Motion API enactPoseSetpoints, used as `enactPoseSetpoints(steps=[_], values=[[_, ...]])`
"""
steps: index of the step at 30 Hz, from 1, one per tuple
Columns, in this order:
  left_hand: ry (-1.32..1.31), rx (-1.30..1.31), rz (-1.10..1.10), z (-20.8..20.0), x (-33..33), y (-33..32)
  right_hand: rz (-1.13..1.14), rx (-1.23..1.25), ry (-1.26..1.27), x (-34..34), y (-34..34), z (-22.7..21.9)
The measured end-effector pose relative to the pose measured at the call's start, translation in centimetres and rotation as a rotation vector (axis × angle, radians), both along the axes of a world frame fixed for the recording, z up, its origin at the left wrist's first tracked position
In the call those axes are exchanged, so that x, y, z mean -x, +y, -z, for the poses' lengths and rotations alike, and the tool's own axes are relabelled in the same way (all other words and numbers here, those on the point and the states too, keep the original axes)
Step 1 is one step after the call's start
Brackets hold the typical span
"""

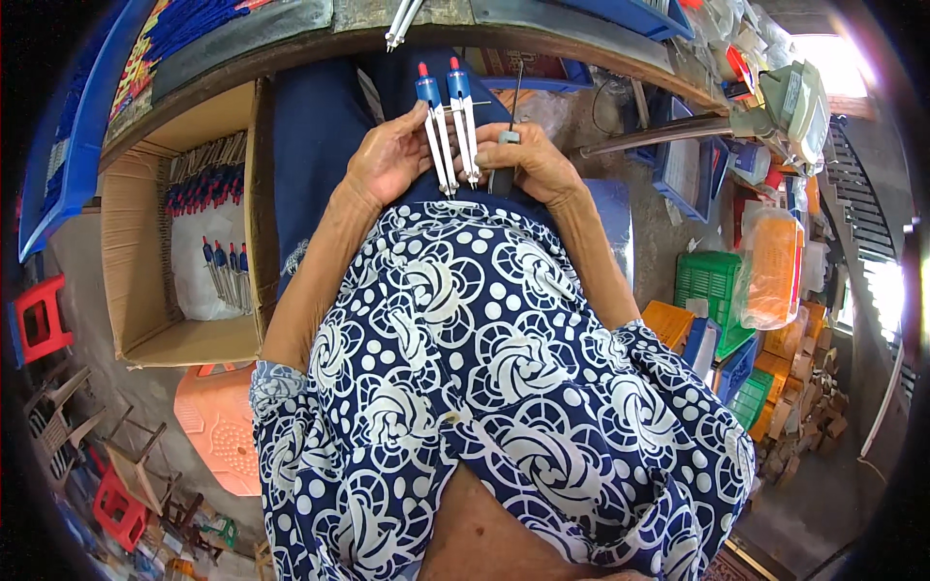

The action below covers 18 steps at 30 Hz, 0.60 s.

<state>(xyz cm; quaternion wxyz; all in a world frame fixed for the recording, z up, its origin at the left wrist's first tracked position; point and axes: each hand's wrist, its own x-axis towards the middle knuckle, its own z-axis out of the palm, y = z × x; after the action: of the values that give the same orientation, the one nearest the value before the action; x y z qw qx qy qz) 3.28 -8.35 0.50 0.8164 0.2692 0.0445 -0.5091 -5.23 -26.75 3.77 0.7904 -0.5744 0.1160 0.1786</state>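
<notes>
Two drawing compasses with white legs, blue heads and red tips stand upright side by side over my lap. My left hand [392, 155] is closed round the left compass [436, 126], its thumb near the blue head. My right hand [538, 163] has its fingertips at the legs of the right compass [462, 121]. The same hand grips a screwdriver [501, 180] with a dark handle, its thin shaft pointing away from me. A thin metal rod crosses near the blue heads; what it belongs to I cannot make out.
Beyond my knees runs a workbench edge [542, 39], with silvery compass legs [402, 27] lying over it. On the left, a cardboard box [136, 242] holds many compasses. A lamp-like fixture on an arm [678, 134] reaches in from the right, near stacked crates [712, 290].
</notes>
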Motion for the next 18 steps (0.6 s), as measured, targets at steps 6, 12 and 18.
enactPoseSetpoints(steps=[6,12,18], values=[[0.009,0.068,0.019,-0.33,0.08,0.15,0.031,-0.018,0.000,-0.07,0.37,-0.21],[0.009,0.017,-0.040,-0.09,0.17,0.06,0.049,0.009,0.018,-0.30,0.57,-0.18],[0.003,0.064,-0.029,0.42,0.07,0.12,0.046,0.055,0.009,-0.39,0.99,-0.81]])
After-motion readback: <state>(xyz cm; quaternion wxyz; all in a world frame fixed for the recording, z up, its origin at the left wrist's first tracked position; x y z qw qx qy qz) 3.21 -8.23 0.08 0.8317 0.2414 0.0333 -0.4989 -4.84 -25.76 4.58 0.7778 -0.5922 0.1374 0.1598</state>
